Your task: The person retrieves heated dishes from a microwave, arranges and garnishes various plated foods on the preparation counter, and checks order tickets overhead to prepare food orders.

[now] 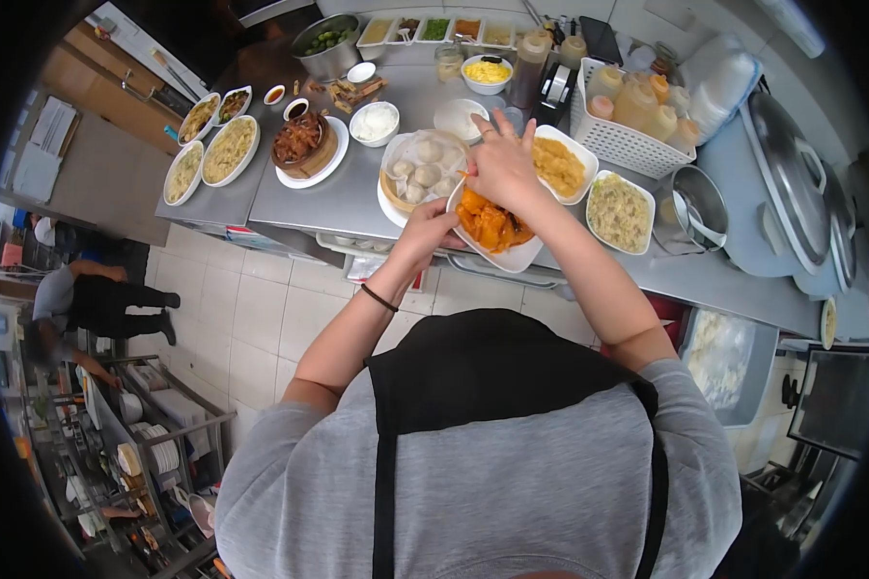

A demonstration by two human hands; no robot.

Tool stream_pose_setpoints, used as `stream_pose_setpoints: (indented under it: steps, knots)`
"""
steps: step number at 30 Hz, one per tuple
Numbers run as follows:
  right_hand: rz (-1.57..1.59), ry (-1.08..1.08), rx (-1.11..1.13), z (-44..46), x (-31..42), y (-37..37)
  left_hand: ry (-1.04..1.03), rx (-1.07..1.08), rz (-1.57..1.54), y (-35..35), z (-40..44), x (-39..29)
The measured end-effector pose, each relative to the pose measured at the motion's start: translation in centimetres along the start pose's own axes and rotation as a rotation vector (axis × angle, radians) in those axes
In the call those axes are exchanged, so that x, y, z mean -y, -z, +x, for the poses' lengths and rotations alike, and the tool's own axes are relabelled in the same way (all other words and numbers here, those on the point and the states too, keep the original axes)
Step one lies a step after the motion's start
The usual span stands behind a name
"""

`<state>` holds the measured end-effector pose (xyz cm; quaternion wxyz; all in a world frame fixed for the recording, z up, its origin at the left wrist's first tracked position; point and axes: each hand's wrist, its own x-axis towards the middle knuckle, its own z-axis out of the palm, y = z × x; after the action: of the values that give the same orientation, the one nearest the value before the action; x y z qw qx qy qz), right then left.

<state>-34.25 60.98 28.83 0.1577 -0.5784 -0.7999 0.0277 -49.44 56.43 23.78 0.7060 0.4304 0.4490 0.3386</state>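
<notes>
Partly hidden: left hand (429, 230), by white dish (521, 259) | right hand (501, 168): grip unclear

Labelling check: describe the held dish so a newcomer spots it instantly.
Find the steel counter, then the round steamer of buns at its front edge. Just right, the left hand holds a white dish. Its bright orange food stands out from the pale buns.

A 2-strapped black apron (492, 376) overlies a grey short-sleeved shirt (521, 502), plus a black wristband (378, 297)
</notes>
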Motion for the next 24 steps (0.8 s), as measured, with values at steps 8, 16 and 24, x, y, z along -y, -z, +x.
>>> stream_pose_setpoints:
  steps: [8, 16, 24]
  knots:
    - [0.035, -0.088, 0.085, -0.4, 0.7, 1.2, -0.004, 0.024, 0.017, 0.2, -0.6, -0.7]
    - [0.072, -0.111, 0.033, -0.7, 1.6, 0.4, -0.020, 0.007, 0.001, 0.3, -1.4, -0.5]
    - [0.217, -0.108, -0.044, -0.8, 0.5, 2.4, 0.020, -0.001, -0.064, 1.5, -1.1, 0.3]
